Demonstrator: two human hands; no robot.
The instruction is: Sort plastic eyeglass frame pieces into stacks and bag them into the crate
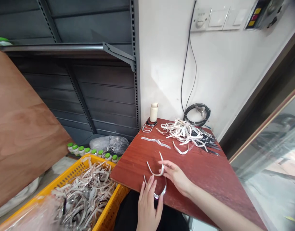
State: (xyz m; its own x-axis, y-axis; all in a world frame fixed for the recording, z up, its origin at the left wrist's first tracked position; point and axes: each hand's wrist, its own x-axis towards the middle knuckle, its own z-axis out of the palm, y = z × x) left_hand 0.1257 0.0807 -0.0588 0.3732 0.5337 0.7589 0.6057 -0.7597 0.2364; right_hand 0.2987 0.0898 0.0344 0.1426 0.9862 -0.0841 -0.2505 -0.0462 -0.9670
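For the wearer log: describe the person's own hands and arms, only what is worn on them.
Both are bare. The left hand shows no glove, ring or watch, and its wrist runs out of the picture's bottom edge. The right hand is likewise ungloved, with its forearm uncovered as far as the frame shows; no sleeve, bracelet or marking appears. Fingernails look plain and unpainted.

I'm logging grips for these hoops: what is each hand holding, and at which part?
The right hand pinches a thin curved white headband near one end. The left hand rests its fingertips on a second silvery curved band; no clear grip.
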